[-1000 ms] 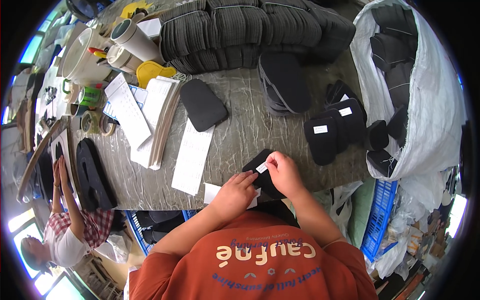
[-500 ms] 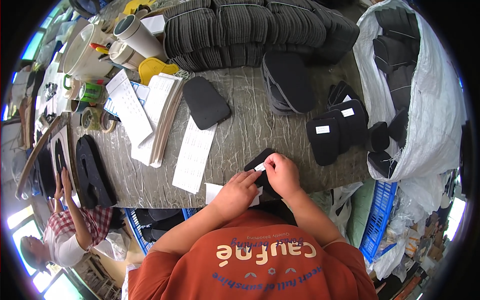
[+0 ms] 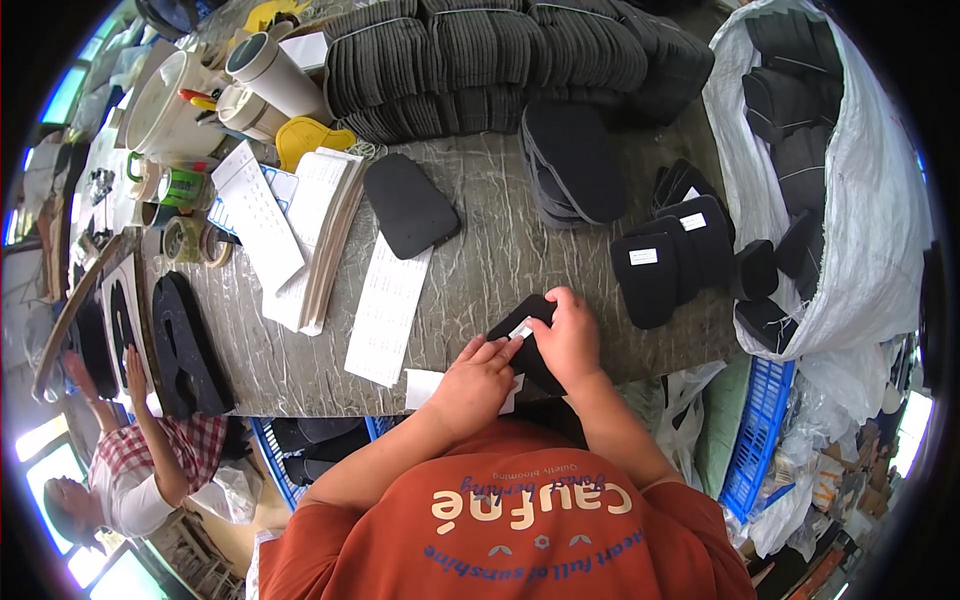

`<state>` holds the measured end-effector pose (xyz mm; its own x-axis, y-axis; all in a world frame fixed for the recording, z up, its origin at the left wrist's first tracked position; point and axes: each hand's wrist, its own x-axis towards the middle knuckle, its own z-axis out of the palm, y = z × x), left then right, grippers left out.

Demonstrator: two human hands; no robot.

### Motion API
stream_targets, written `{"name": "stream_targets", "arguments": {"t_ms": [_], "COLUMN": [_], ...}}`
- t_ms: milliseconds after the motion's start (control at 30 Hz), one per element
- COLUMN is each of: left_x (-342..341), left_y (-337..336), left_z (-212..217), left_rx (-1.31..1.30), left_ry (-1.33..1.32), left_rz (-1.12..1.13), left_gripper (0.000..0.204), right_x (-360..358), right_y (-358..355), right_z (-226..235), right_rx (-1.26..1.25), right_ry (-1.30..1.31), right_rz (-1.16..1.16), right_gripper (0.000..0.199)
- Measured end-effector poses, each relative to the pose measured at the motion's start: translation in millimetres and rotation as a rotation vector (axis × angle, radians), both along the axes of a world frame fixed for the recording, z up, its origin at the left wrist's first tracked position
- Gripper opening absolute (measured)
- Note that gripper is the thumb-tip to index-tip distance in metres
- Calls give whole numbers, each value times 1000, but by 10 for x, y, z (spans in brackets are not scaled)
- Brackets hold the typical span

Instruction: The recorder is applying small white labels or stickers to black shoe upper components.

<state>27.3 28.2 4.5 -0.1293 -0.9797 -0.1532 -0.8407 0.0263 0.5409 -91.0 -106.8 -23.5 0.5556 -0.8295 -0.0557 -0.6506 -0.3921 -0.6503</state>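
A black rounded pad with a white label on it lies at the table's near edge. My right hand is closed around the pad's far right edge, its thumb down by the label. From the left, my left hand presses its fingers together on the same pad, fingertips at the label's lower end; its thumb is hidden. Under that hand a small white sheet sticks out. Finished-looking labelled black pads overlap in a group to the right.
Ahead lie a single black pad, a printed strip and a paper stack. Bundled dark pads line the back, with a loose pile before them. A white sack stands right. At left, another person works.
My right hand has shifted from pinching at the label to gripping the pad's far edge, fingers reaching farther away. My left hand stays nearly in place. The other person's hands have moved apart.
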Motion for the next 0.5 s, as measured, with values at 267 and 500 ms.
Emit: {"name": "stream_targets", "arguments": {"t_ms": [267, 500], "left_x": [4, 19], "left_y": [80, 49], "left_z": [3, -147], "left_rx": [17, 25], "left_ry": [49, 102], "left_rz": [-10, 20], "left_gripper": [17, 16], "right_x": [-84, -174], "right_y": [-57, -173], "right_z": [-182, -136], "right_rx": [-204, -194], "right_ry": [-248, -332], "right_rz": [78, -111], "right_gripper": [16, 15]}}
